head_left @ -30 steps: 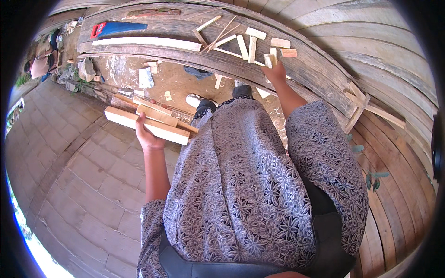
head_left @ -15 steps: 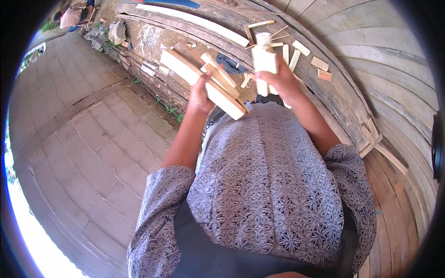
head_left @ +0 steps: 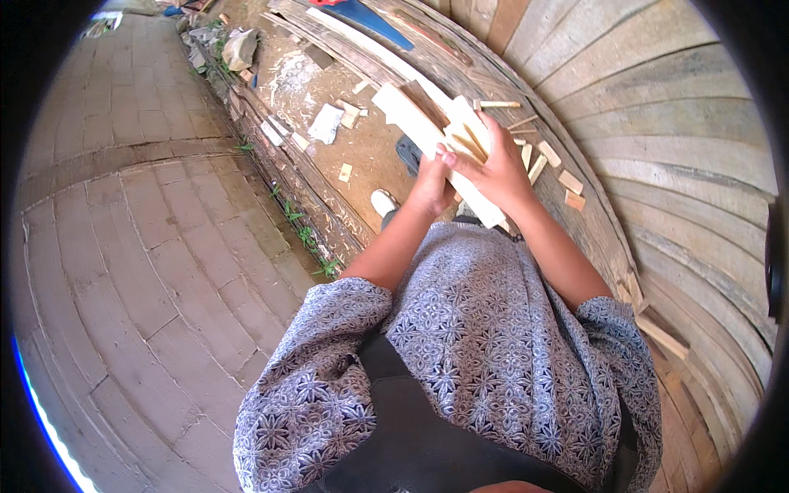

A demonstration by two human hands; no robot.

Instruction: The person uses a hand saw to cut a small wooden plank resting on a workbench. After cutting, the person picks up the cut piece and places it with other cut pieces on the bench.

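Note:
In front of my body, several pale pieces of wood (head_left: pixel 412 117) are bunched together between my hands. My left hand (head_left: pixel 431 187) is closed round the near side of a long, straight-cut piece that slants down to the right. Closed over the other side of the bunch is my right hand (head_left: pixel 501 171), its thumb lying across the wood near my left thumb. Shorter wood pieces (head_left: pixel 465 138) are wedged beside the long one, partly hidden by my right fingers. How many pieces each hand bears alone I cannot tell.
A weathered plank bench (head_left: pixel 604 226) runs along the right, with small wood blocks (head_left: pixel 572 181) and sticks on it. A handsaw with a blue blade (head_left: pixel 374 22) lies at its far end. Wood scraps (head_left: pixel 348 113) and a white shoe (head_left: pixel 382 202) show on the ground. Paving (head_left: pixel 123 271) spreads left.
My hands were apart, each holding wood pieces; now they have come together and the pieces meet in one bunch. The view has shifted, showing more of the saw and the ground.

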